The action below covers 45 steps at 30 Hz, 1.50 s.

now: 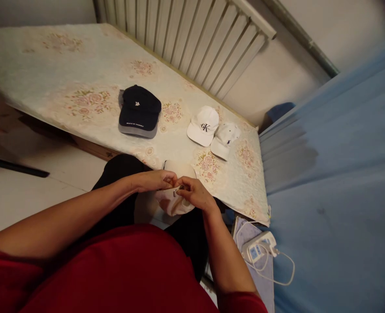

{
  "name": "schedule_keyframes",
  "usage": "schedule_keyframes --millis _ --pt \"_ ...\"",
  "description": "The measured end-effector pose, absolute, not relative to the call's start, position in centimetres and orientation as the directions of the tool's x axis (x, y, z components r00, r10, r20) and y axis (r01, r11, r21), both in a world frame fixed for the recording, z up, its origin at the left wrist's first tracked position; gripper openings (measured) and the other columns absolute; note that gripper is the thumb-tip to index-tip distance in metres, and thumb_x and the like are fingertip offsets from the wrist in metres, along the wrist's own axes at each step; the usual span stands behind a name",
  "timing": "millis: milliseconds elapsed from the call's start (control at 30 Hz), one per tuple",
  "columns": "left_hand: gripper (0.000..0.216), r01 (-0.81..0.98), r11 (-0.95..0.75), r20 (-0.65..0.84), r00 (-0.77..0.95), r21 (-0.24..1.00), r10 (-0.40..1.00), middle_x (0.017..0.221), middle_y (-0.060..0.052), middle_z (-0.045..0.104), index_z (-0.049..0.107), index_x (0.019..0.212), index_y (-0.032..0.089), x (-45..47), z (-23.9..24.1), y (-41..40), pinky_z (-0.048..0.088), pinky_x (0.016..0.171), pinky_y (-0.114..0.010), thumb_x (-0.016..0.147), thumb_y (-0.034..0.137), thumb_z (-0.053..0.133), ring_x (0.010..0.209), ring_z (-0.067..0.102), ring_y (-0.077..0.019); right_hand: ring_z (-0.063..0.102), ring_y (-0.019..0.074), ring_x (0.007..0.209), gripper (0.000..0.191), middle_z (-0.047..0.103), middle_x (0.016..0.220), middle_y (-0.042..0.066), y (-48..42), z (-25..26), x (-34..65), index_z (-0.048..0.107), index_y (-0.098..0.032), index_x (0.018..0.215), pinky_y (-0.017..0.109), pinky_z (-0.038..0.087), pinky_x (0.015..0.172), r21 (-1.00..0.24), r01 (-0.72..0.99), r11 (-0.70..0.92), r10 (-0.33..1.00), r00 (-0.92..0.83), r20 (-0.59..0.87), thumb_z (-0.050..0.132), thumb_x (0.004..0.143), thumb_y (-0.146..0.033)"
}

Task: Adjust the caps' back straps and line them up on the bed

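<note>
Head view: pale cap (pixel 169 201) at the near edge of the bed (pixel 109 65), pinched by left hand (pixel 159 180) and right hand (pixel 195 192) opposite the brim (pixel 182 168). Likely light, its crown (pixel 175 208) soft; the stiffer brim should offer the surest hold.

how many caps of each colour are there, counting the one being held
Dark blue or black cap: 1
Grey cap, mostly hidden under the dark one: 1
White or cream caps: 3 (lettered cap, small-logo cap, held cap)
Total in sight: 5
</note>
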State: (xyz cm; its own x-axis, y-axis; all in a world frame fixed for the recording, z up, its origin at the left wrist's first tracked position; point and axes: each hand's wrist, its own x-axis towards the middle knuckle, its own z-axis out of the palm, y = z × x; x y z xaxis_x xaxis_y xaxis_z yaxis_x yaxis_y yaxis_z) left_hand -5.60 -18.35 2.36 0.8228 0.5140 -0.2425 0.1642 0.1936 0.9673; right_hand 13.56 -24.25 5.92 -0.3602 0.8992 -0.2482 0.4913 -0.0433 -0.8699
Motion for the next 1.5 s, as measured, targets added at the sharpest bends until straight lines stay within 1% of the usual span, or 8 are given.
schedule_keyframes --millis 267,467,667,900,1033,1167,1300,1500 --pt "0.021 0.3 -0.085 -0.137 0.644 0.95 0.753 0.07 0.002 0.052 0.058 0.076 0.018 -5.5 3.0 -19.6 0.033 0.061 -0.024 0.076 0.038 0.055 0.067 0.046 -0.0135 0.036 0.009 0.054 0.012 0.042 0.058 -0.008 -24.1 5.8 13.9 0.064 -0.021 0.087 0.022 0.027 0.051 -0.869 0.492 -0.053 0.922 -0.311 -0.232 0.063 0.075 -0.024" --pt "0.013 0.268 -0.173 -0.111 0.786 0.948 0.608 0.074 0.002 0.057 0.063 0.081 0.018 -6.2 4.0 -20.3 0.034 0.062 -0.023 0.076 0.026 0.054 0.069 0.049 -0.0138 0.037 0.0086 0.053 0.013 0.045 0.058 -0.008 -24.0 6.2 13.7 0.062 -0.02 0.086 0.022 0.028 0.051 -0.888 0.455 -0.075 0.927 -0.296 -0.23 0.063 0.074 -0.024" --pt "0.014 0.284 -0.098 -0.208 0.858 0.954 0.47 0.069 0.003 0.058 0.068 0.081 0.019 -6.3 3.6 -19.2 0.031 0.058 -0.022 0.073 0.024 0.057 0.063 0.049 -0.0134 0.05 0.01 0.061 0.013 0.059 0.07 -0.005 -24.1 5.9 13.2 0.061 -0.02 0.085 0.022 0.037 0.059 -0.914 0.388 -0.122 0.91 -0.323 -0.259 0.064 0.074 -0.027" --pt "0.024 0.285 0.13 -0.306 0.757 0.95 0.577 0.061 0.004 0.048 0.059 0.075 0.016 -5.2 3.3 -19.9 0.026 0.051 -0.023 0.075 0.04 0.062 0.055 0.039 -0.011 0.05 0.0096 0.059 0.015 0.062 0.072 -0.004 -23.5 6.2 13.4 0.063 -0.02 0.087 0.022 0.038 0.056 -0.903 0.423 -0.08 0.956 -0.223 -0.189 0.064 0.075 -0.027" --pt "0.034 0.169 0.335 -0.332 0.783 0.927 0.526 0.068 0.002 0.056 0.061 0.084 0.015 -5.6 3.4 -20.0 0.03 0.054 -0.023 0.073 0.047 0.067 0.057 0.045 -0.0111 0.049 0.0081 0.051 0.021 0.068 0.09 0.0 -23.4 6.5 15.0 0.061 -0.02 0.092 0.024 0.04 0.052 -0.943 0.316 -0.107 0.994 0.024 -0.105 0.062 0.074 -0.029" --pt "0.038 0.147 0.401 -0.354 0.783 0.904 0.512 0.075 0.0 0.062 0.064 0.09 0.015 -6.0 3.7 -19.6 0.034 0.058 -0.023 0.072 0.048 0.071 0.062 0.051 -0.0124 0.048 0.0099 0.051 0.021 0.066 0.08 0.0 -25.0 6.4 16.5 0.059 -0.02 0.089 0.025 0.041 0.052 -0.963 0.254 -0.088 0.97 0.243 -0.024 0.064 0.076 -0.035" --pt "0.036 0.133 0.426 -0.364 0.77 0.895 0.524 0.072 0.001 0.061 0.064 0.084 0.016 -5.6 4.4 -19.3 0.034 0.057 -0.023 0.069 0.047 0.074 0.061 0.051 -0.012 0.06 0.0174 0.075 0.012 0.067 0.082 0.003 -28.2 6.4 16.0 0.063 -0.021 0.087 0.031 0.048 0.072 -0.898 0.439 -0.017 0.97 0.226 0.092 0.06 0.081 -0.031" --pt "0.039 0.151 0.386 -0.343 0.797 0.91 0.498 0.074 0.001 0.06 0.064 0.088 0.016 -5.0 5.0 -19.3 0.033 0.056 -0.023 0.07 0.05 0.073 0.062 0.049 -0.0122 0.059 0.0227 0.097 0.022 0.068 0.099 0.007 -30.8 6.5 14.3 0.064 -0.022 0.104 0.044 0.04 0.1 -0.632 0.757 0.168 0.979 -0.054 0.195 0.056 0.083 -0.019"
